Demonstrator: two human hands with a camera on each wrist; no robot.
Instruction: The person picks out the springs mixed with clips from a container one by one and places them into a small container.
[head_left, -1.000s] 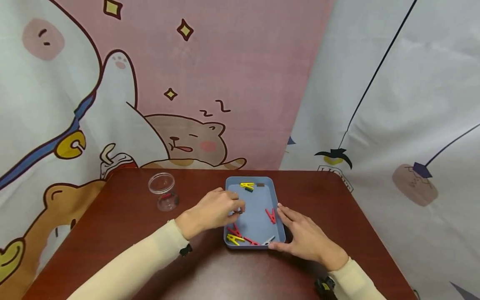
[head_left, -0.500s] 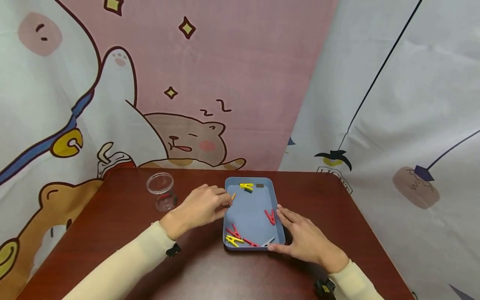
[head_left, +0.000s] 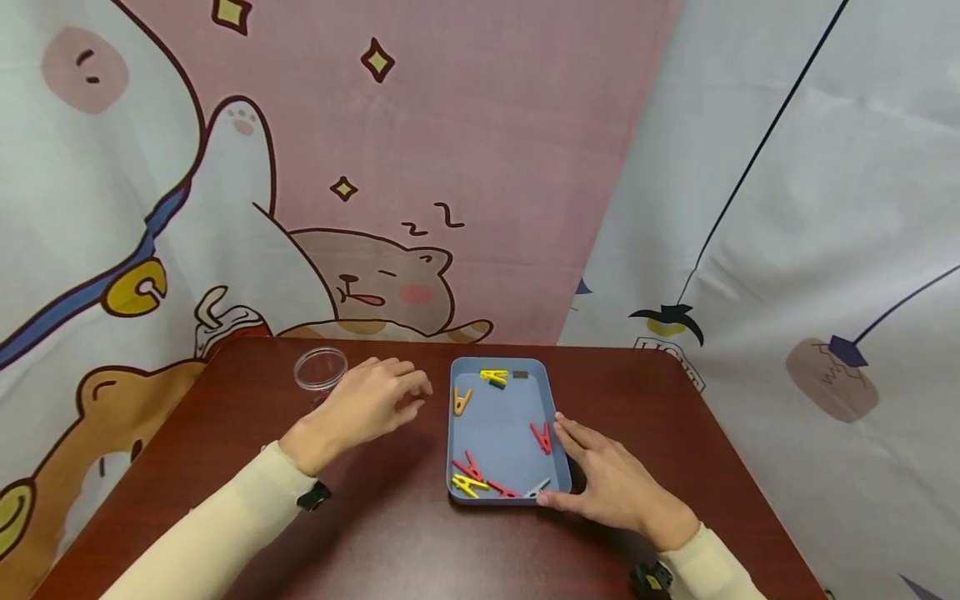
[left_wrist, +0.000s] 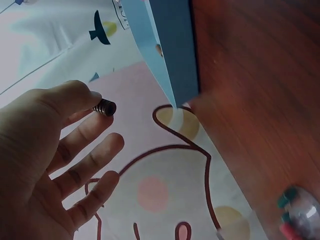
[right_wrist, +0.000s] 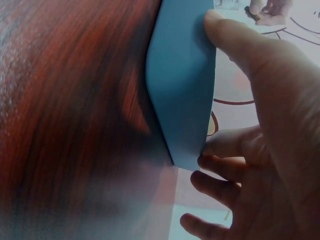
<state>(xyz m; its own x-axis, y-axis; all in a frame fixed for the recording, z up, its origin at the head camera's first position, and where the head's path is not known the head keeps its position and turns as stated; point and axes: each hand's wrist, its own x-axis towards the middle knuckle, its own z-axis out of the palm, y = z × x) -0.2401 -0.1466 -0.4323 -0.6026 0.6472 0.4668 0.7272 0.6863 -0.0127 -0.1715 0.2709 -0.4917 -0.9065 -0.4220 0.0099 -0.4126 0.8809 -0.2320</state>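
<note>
My left hand (head_left: 360, 408) is above the table, left of the blue tray (head_left: 497, 429). Between thumb and index finger it pinches a small dark ribbed cylinder, seemingly a coil spring (left_wrist: 105, 107); the other fingers are spread. My right hand (head_left: 618, 479) rests against the tray's right side, thumb on the near right corner and fingertips along the wall. Inside the tray lie an orange clothespin (head_left: 461, 402), red clothespins (head_left: 541, 437), yellow clothespins (head_left: 470, 485) and a grey one (head_left: 537, 488). A dark green piece (head_left: 497, 384) and a brownish ribbed piece (head_left: 521, 375) lie at its far end.
A clear open jar (head_left: 320, 368) stands at the back left, partly behind my left hand; green and red pieces show at it in the left wrist view. The table (head_left: 420, 533) is dark red wood. A printed cloth (head_left: 510, 167) hangs behind it.
My left hand has moved left, out of the tray toward the jar, carrying the spring. The orange clothespin has come into view at the tray's left wall. The right hand stays put.
</note>
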